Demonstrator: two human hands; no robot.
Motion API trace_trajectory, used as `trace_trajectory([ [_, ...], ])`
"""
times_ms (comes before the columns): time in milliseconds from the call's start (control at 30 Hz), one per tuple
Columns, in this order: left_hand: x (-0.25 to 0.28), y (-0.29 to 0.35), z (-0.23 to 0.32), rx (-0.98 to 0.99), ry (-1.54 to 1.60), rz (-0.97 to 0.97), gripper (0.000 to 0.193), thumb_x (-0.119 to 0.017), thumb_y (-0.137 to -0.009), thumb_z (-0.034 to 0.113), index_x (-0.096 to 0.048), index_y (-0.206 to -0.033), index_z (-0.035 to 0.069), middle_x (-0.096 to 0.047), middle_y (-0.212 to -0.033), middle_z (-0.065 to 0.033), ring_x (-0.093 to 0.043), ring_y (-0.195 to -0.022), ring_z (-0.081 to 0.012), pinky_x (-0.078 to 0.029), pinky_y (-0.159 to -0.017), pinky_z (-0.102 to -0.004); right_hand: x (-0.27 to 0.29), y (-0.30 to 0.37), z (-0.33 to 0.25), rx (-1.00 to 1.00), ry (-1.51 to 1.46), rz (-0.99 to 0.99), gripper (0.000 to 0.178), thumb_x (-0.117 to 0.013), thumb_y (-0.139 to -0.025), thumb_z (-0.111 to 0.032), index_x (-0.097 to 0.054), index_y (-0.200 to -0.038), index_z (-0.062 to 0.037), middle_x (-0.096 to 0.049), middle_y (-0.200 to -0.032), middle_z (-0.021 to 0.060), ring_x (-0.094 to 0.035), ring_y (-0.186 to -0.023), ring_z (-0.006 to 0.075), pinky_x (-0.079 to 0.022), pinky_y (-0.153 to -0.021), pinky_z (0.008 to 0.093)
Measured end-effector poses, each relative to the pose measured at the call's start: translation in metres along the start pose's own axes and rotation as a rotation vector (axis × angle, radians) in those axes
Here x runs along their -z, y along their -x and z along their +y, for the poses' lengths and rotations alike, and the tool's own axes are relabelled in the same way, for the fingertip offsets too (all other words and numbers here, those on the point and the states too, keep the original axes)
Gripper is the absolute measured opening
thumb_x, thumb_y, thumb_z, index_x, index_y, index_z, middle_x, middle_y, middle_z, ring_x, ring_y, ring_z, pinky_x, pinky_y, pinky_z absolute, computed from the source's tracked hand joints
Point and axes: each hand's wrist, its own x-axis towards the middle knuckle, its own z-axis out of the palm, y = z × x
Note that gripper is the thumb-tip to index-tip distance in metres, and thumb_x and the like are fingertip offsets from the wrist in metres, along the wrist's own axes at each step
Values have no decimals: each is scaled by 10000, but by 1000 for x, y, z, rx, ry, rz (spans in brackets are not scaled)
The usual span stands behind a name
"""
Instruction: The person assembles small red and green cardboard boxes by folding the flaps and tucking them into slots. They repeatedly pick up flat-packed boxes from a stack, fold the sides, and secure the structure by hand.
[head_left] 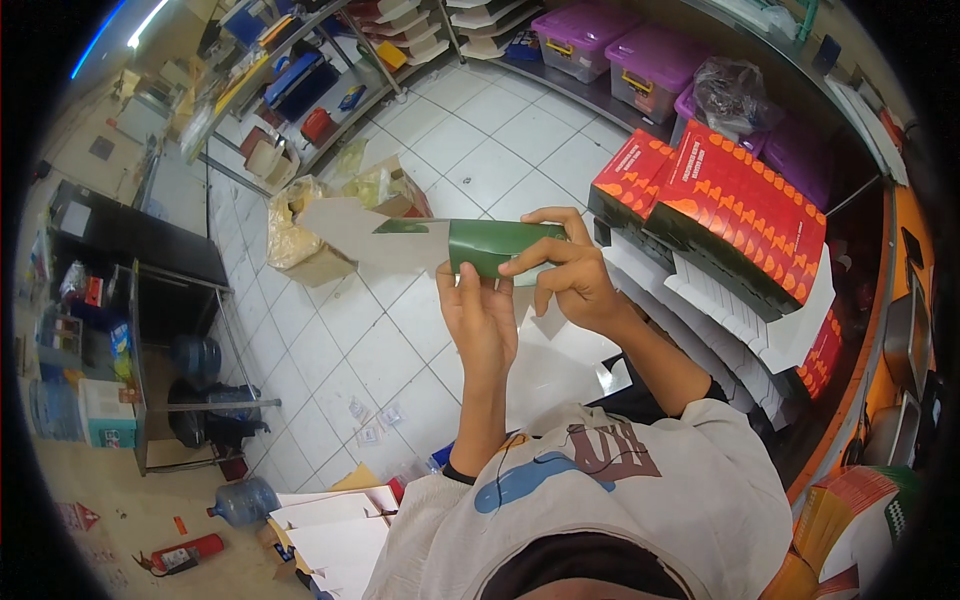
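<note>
Held up in front of me is a cardboard box blank [476,247], with a glossy green panel at its right and a plain greyish flap reaching left. My left hand [482,312] grips the green panel from below, with the thumb on its front and the other fingers partly behind it. My right hand [572,268] is closed on the panel's right end, its fingers bent over the upper edge and the front. The back of the blank is hidden from view.
Stacked red and dark green printed boxes [740,210] stand close at my right. Beyond the hands, a bag-lined carton [300,235] sits on the white tiled floor [385,365]. White sheets [330,540] lie at lower left. Purple-lidded bins [655,60] line the far shelf.
</note>
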Motion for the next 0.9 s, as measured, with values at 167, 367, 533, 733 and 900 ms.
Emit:
trace_trajectory([
  [167, 2, 3, -3, -95, 47, -78, 209, -373, -1006, 144, -421, -1159, 10, -508, -1149, -130, -521, -1079, -186, -458, -937, -348, -3, 4, -3, -61, -185, -16, 184, -552, -589, 18, -565, -444, -94, -705, -933, -20, -425, -1158, 309, -371, -957, 415],
  [367, -1, 5, -4, -113, 89, -69, 239, -367, -1008, 147, -413, -1209, 25, -527, -1127, -106, -545, -1031, -180, -487, -894, -333, -4, 4, -12, -27, -155, 10, 192, -528, -565, 40, -573, -447, -104, -704, -931, -52, -428, -1128, 295, -392, -940, 370],
  [533, 4, 4, -10, -101, -86, -27, 297, -402, -1001, 232, -387, -1227, 39, -484, -1134, -85, -496, -1090, -195, -424, -953, -362, -4, 7, -8, -22, -81, 48, 184, -574, -601, -42, -532, -428, -88, -708, -910, -40, -455, -1122, 306, -400, -891, 399],
  [733, 10, -14, 49, 126, 69, 224, 339, -394, -974, 376, -523, -982, 63, -535, -950, -46, -445, -812, -158, -401, -775, -326, 31, 3, -7, 156, 230, -128, 155, -648, -581, -82, -538, -475, -109, -694, -925, -84, -477, -1114, 295, -389, -852, 377],
  [900, 53, -27, 60, 419, -98, -193, 216, -594, -897, 205, -544, -741, 63, -539, -703, -34, -478, -661, -140, -408, -638, -279, 40, -6, -10, 227, 333, -101, 165, -684, -578, -99, -534, -514, -122, -659, -1037, -67, -481, -1117, 260, -345, -805, 381],
])
